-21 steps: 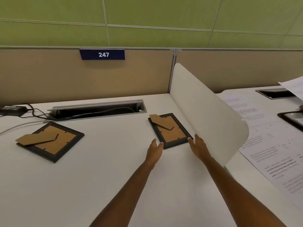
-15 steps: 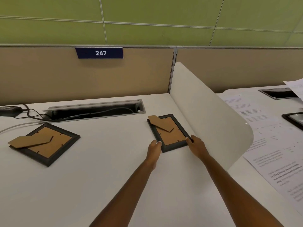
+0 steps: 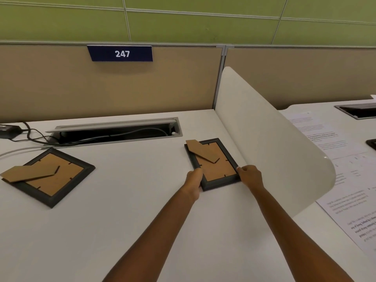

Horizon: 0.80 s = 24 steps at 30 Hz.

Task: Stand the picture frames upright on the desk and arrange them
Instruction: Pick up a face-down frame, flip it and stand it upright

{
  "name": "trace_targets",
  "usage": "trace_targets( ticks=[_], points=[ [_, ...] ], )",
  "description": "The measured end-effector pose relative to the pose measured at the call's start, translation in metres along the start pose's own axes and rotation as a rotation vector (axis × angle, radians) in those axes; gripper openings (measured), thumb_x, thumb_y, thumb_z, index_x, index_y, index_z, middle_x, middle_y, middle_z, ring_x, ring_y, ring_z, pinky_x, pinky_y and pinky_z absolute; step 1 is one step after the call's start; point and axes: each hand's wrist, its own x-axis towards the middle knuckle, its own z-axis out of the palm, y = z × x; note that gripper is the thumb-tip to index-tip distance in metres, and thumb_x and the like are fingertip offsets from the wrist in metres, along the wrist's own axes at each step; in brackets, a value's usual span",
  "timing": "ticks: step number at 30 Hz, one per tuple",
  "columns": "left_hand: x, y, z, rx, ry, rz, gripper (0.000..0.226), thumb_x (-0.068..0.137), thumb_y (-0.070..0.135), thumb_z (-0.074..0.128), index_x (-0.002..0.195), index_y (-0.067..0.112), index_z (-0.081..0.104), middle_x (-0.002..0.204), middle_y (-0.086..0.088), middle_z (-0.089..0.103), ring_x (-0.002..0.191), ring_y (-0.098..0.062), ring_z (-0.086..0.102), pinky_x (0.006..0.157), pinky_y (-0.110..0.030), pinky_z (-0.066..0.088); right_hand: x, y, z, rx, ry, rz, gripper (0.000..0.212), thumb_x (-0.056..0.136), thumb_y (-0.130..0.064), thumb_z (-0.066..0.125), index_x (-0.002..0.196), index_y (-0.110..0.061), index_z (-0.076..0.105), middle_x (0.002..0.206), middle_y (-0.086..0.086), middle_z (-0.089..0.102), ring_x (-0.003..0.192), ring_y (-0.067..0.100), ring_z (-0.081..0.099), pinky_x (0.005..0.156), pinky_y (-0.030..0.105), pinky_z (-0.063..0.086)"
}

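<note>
Two black picture frames lie face down on the white desk (image 3: pixel 126 216), brown backing and cardboard stands showing. The small frame (image 3: pixel 215 167) lies right of centre, close to the curved divider. My left hand (image 3: pixel 194 179) grips its near left edge and my right hand (image 3: pixel 249 176) grips its near right corner. It still rests flat on the desk. The larger frame (image 3: pixel 55 176) lies at the far left, untouched, its stand folded out over the left corner.
A curved white divider (image 3: pixel 270 143) rises just right of the small frame. Behind the frames is an open cable tray (image 3: pixel 118 132) with cables and a black adapter (image 3: pixel 9 130) at the left. Printed papers (image 3: pixel 345 200) cover the neighbouring desk. A beige partition with a 247 sign (image 3: pixel 121 53) closes the back.
Both hands moved forward from just short of the small frame and closed on its near edge. The frame has not lifted. The view shifted a little closer.
</note>
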Motion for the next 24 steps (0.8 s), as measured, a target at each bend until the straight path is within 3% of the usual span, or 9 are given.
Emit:
trace_targets(
  ticks=[4, 6, 8, 10, 13, 17, 19, 21, 24],
  points=[
    [0.005, -0.001, -0.003, 0.015, 0.034, 0.008, 0.033, 0.093, 0.006, 0.042, 0.125, 0.0, 0.042, 0.112, -0.016, 0.052, 0.099, -0.024, 0.049, 0.091, -0.032, 0.045, -0.001, -0.002, -0.004, 0.064, -0.037, 0.048, 0.041, 0.092, -0.017, 0.048, 0.052, -0.005, 0.048, 0.053, 0.006, 0.043, 0.063, 0.024, 0.045, 0.068, 0.03, 0.034],
    [0.006, 0.0, -0.004, 0.031, 0.067, 0.019, 0.022, 0.094, 0.005, 0.043, 0.115, 0.001, 0.046, 0.108, -0.015, 0.05, 0.097, -0.024, 0.048, 0.088, -0.032, 0.046, -0.003, -0.005, -0.008, 0.172, -0.059, 0.061, 0.03, 0.091, -0.018, 0.051, 0.078, 0.007, 0.063, 0.069, 0.012, 0.052, 0.073, 0.026, 0.048, 0.07, 0.032, 0.037],
    [0.003, 0.003, -0.004, 0.007, 0.079, 0.026, 0.01, 0.094, 0.003, 0.043, 0.103, 0.002, 0.044, 0.106, -0.015, 0.047, 0.096, -0.025, 0.047, 0.077, -0.032, 0.051, -0.004, -0.008, -0.011, 0.299, -0.076, 0.082, 0.034, 0.089, -0.017, 0.054, 0.098, 0.015, 0.06, 0.082, 0.016, 0.052, 0.077, 0.027, 0.048, 0.073, 0.036, 0.044],
    [-0.003, 0.008, -0.005, -0.04, 0.075, 0.033, 0.006, 0.094, 0.002, 0.043, 0.099, 0.001, 0.042, 0.105, -0.017, 0.045, 0.094, -0.026, 0.048, 0.061, -0.027, 0.049, -0.005, -0.012, -0.015, 0.38, -0.095, 0.104, 0.034, 0.089, -0.016, 0.054, 0.103, 0.014, 0.058, 0.077, 0.014, 0.053, 0.07, 0.023, 0.049, 0.066, 0.031, 0.046],
    [-0.012, 0.016, -0.009, -0.108, 0.033, 0.077, 0.014, 0.093, 0.001, 0.044, 0.107, -0.001, 0.047, 0.095, -0.016, 0.048, 0.077, -0.023, 0.052, 0.054, -0.024, 0.047, -0.012, -0.017, -0.023, 0.524, -0.114, 0.142, 0.029, 0.09, -0.017, 0.053, 0.105, 0.007, 0.058, 0.068, 0.007, 0.053, 0.061, 0.014, 0.05, 0.054, 0.021, 0.039],
    [-0.03, 0.029, -0.017, -0.203, 0.002, 0.106, 0.031, 0.092, 0.0, 0.044, 0.122, -0.009, 0.043, 0.085, -0.016, 0.049, 0.069, -0.021, 0.05, 0.058, -0.026, 0.046, -0.028, -0.015, -0.033, 0.756, -0.179, 0.13, 0.028, 0.095, -0.022, 0.042, 0.11, -0.002, 0.055, 0.088, 0.013, 0.062, 0.073, 0.02, 0.057, 0.066, 0.026, 0.046],
    [-0.043, 0.035, -0.02, -0.222, -0.015, 0.115, 0.031, 0.092, 0.0, 0.044, 0.122, -0.008, 0.043, 0.087, -0.017, 0.049, 0.078, -0.025, 0.053, 0.067, -0.029, 0.049, -0.035, -0.015, -0.033, 0.774, -0.185, 0.101, 0.028, 0.096, -0.021, 0.038, 0.111, -0.003, 0.054, 0.1, 0.015, 0.061, 0.086, 0.023, 0.059, 0.078, 0.03, 0.046],
    [-0.057, 0.039, -0.024, -0.22, -0.027, 0.121, 0.031, 0.092, 0.0, 0.045, 0.122, -0.007, 0.043, 0.094, -0.019, 0.05, 0.095, -0.03, 0.053, 0.08, -0.032, 0.047, -0.043, -0.016, -0.033, 0.765, -0.172, 0.056, 0.026, 0.094, -0.015, 0.041, 0.11, -0.004, 0.058, 0.105, 0.015, 0.06, 0.089, 0.024, 0.06, 0.079, 0.03, 0.048],
    [-0.082, 0.045, -0.031, -0.263, -0.072, 0.13, 0.03, 0.091, -0.001, 0.047, 0.12, -0.004, 0.043, 0.106, -0.022, 0.047, 0.105, -0.033, 0.053, 0.082, -0.034, 0.046, -0.055, -0.014, -0.031, 0.662, -0.185, -0.096, 0.028, 0.09, 0.002, 0.045, 0.113, -0.005, 0.058, 0.114, 0.02, 0.057, 0.099, 0.031, 0.059, 0.085, 0.035, 0.048]
  ],
)
